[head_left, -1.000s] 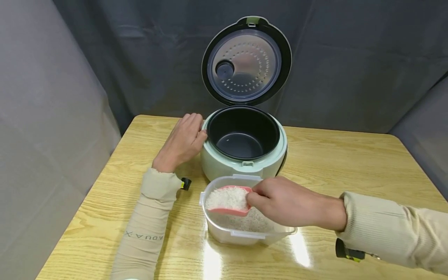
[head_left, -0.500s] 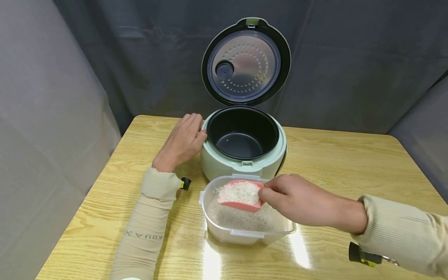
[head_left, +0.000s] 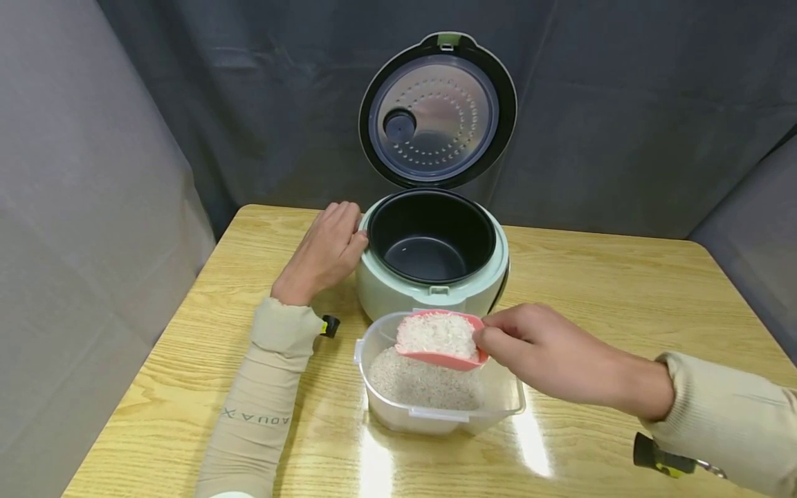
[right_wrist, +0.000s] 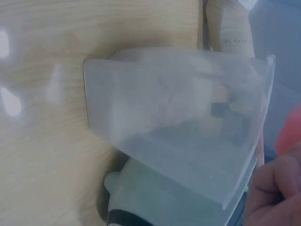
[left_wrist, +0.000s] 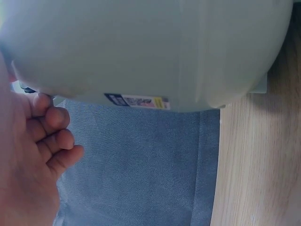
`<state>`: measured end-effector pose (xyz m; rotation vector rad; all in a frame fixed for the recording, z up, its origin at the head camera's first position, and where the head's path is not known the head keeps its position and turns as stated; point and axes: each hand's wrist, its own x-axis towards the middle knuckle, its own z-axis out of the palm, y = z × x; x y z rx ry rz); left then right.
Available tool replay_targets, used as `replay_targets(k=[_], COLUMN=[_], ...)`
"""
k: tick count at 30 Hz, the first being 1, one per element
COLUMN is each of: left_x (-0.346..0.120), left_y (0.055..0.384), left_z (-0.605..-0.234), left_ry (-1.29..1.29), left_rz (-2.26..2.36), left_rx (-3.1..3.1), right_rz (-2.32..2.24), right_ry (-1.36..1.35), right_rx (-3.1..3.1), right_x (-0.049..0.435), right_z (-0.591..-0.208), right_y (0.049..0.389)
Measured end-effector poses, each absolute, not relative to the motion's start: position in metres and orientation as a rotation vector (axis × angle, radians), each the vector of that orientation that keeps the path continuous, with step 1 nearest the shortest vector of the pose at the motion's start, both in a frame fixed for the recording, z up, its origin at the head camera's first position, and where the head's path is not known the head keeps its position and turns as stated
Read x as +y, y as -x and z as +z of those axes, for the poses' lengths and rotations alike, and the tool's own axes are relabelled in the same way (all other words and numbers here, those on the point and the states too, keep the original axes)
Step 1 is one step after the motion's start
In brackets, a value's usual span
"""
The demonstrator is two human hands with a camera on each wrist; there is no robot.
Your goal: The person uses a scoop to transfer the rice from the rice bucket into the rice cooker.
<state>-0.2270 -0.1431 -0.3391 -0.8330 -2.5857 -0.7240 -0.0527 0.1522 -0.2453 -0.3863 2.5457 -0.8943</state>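
My right hand [head_left: 554,356] grips the handle of a pink scoop [head_left: 445,361], which is heaped with white rice [head_left: 436,334]. The scoop is level above a clear plastic container [head_left: 436,415] with more rice inside. In the right wrist view, the curled fingers [right_wrist: 277,188] appear at the lower right, with a bit of pink beside them. Behind the container stands a pale green rice cooker [head_left: 405,294], its lid [head_left: 445,104] raised over a dark inner pot [head_left: 429,256]. My left hand [head_left: 324,252] holds the cooker's left side, thumb at the rim and other fingers curled.
Wooden table [head_left: 623,304] extends to both sides of the cooker. A dark grey curtain [head_left: 280,104] hangs close behind the raised lid, and a lighter grey panel [head_left: 93,207] borders the left. A label [left_wrist: 136,101] is on the cooker's outer wall.
My right hand has moved the rice-filled scoop to the right and slightly toward the cooker, uncovering more of the rice in the container. The left hand has stayed at the cooker.
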Motion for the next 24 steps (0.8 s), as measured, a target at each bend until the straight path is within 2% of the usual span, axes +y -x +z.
replay_targets(k=[8,24], left_x=[-0.145,-0.144], left_y=[0.229,0.230], left_z=[-0.342,-0.340], left_ry=[0.821,0.871], left_rz=[-0.727,-0.726], left_rx=[-2.594,-2.552], right_rz=[-0.942,-0.938], right_ry=[0.425,0.314], right_rx=[2.616,2.702], right_x=[0.158,0.162], right_z=[-0.240,-0.229], right_y=[0.064,0.104])
